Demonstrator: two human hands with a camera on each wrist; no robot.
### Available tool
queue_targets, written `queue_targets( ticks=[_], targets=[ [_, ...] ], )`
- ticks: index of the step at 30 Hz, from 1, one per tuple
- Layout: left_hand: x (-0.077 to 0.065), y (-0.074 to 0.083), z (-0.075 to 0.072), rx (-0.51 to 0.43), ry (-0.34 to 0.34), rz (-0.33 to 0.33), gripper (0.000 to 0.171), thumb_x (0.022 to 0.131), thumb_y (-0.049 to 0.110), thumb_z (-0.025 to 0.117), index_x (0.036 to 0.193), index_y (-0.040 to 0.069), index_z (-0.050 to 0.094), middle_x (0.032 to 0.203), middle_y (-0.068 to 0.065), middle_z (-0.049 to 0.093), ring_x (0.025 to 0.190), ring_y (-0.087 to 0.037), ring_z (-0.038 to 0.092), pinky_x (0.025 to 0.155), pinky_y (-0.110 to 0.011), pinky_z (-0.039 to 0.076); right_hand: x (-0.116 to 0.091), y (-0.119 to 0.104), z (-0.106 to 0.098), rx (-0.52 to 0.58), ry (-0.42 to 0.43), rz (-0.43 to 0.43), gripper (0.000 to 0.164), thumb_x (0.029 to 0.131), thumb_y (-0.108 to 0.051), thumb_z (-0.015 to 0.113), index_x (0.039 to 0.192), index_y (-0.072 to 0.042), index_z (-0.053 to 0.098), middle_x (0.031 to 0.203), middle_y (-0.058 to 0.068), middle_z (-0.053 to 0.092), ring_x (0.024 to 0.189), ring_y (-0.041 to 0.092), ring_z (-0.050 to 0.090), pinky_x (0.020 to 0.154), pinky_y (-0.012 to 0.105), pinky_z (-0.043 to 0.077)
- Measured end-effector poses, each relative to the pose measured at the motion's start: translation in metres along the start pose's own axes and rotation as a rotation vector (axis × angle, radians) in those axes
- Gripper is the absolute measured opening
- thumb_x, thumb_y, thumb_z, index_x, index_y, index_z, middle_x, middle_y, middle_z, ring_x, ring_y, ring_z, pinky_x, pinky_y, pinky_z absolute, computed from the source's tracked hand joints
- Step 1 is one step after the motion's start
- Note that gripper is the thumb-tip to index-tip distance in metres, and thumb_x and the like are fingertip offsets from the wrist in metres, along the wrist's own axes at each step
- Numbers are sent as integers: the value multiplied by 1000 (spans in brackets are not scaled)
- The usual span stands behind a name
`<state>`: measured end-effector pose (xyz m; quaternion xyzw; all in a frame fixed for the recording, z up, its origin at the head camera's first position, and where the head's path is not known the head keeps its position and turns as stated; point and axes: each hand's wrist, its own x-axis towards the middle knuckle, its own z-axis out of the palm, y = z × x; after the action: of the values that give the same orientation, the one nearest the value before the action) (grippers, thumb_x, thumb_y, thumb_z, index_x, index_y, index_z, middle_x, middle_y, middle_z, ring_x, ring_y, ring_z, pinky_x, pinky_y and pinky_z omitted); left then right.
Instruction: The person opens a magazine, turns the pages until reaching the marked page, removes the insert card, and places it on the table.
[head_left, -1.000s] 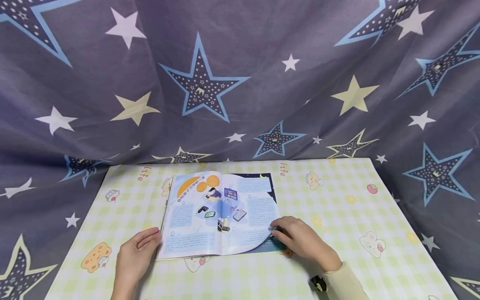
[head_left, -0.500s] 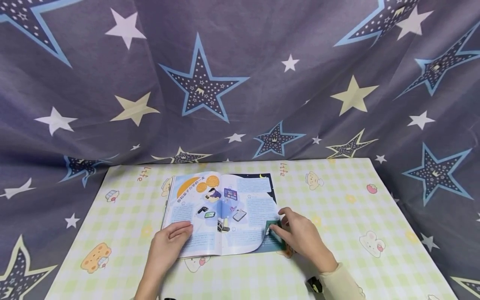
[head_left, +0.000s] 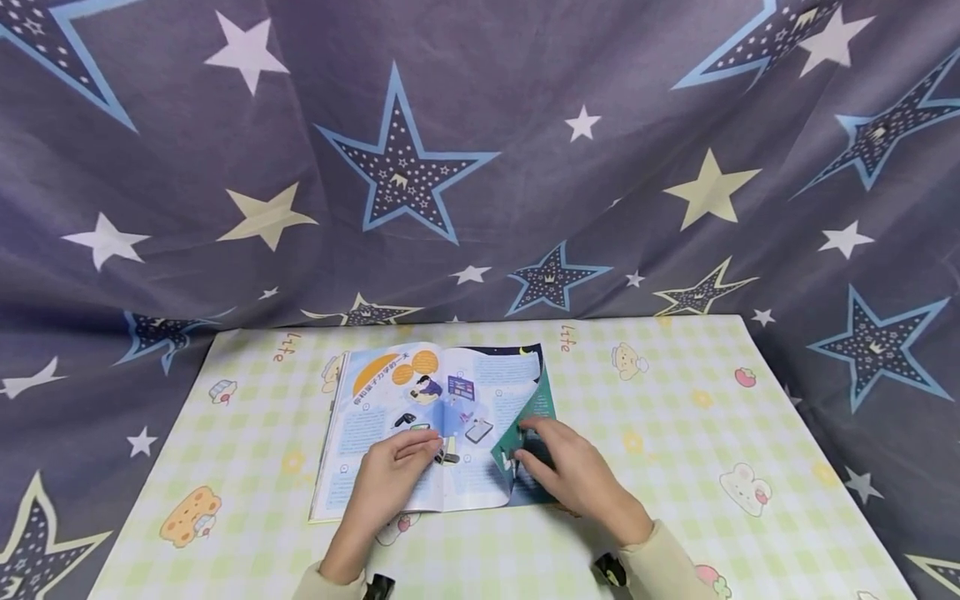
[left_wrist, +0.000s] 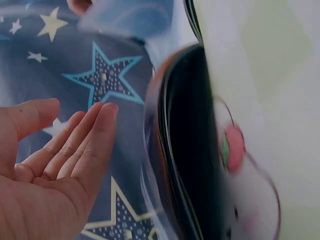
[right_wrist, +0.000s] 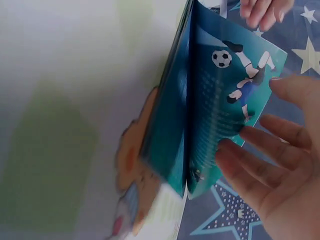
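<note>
An open magazine (head_left: 360,433) lies on the table, its facing pages pale blue with print and drawings. My right hand (head_left: 577,475) is at its right side, fingers and thumb extended against the green back of a lifted leaf (head_left: 542,398). That leaf curls up and leftward; the right wrist view shows a football player and a ball printed on its green side (right_wrist: 210,85). My left hand (head_left: 393,475) hovers over the lower middle of the spread, near the fold. In the left wrist view its fingers (left_wrist: 97,145) are loosely extended and hold nothing.
A checked tablecloth (head_left: 675,467) with cartoon animals covers the table. Behind and at both sides hangs a dark curtain (head_left: 480,200) printed with stars. Small black devices (head_left: 380,587) sit at the wrists, by the cream sleeves (head_left: 667,567).
My right hand has moved left, and the leaf's corner has risen and curled over, showing more green. My left hand has gone from the magazine's left edge rightward to near the fold.
</note>
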<state>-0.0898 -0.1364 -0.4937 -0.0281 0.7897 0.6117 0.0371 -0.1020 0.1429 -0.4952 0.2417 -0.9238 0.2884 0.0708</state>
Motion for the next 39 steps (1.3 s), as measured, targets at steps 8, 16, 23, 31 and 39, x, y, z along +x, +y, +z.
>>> queue_targets(
  ticks=[8,16,23,31,39],
  targets=[
    [1,2,23,-98,-110,10,31,92,24,75,112,0,73,101,-12,74,94,-19,72,81,-23,58,7,-11,6,115,-48,-104,27,100,-22,65,126,-12,64,136,4,59,129,17,53,107,39,46],
    [0,-1,34,-185,-188,19,33,94,13,72,118,-9,67,102,-19,73,91,-27,73,75,-29,61,8,-16,12,138,-70,-136,26,101,-21,63,126,-12,63,139,5,58,131,18,51,108,41,44],
    [2,-1,30,-196,-169,-7,29,93,3,68,117,-13,65,102,-22,72,88,-28,73,73,-31,61,8,-16,12,137,-83,-136,29,101,-22,62,128,-12,63,140,6,57,131,19,51,108,41,45],
    [-2,-9,-2,-202,12,-90,25,92,1,70,115,-9,69,98,-19,73,83,-25,74,73,-30,61,8,-12,14,58,-152,-147,37,98,-26,67,131,-11,61,136,7,59,128,21,53,107,41,46],
    [-17,-22,-52,-115,180,-197,30,93,3,70,120,-10,66,101,-19,73,81,-16,74,74,-27,60,4,-7,20,-100,-293,-216,55,92,-35,74,138,-9,56,143,17,51,132,33,48,110,49,41]
  ],
)
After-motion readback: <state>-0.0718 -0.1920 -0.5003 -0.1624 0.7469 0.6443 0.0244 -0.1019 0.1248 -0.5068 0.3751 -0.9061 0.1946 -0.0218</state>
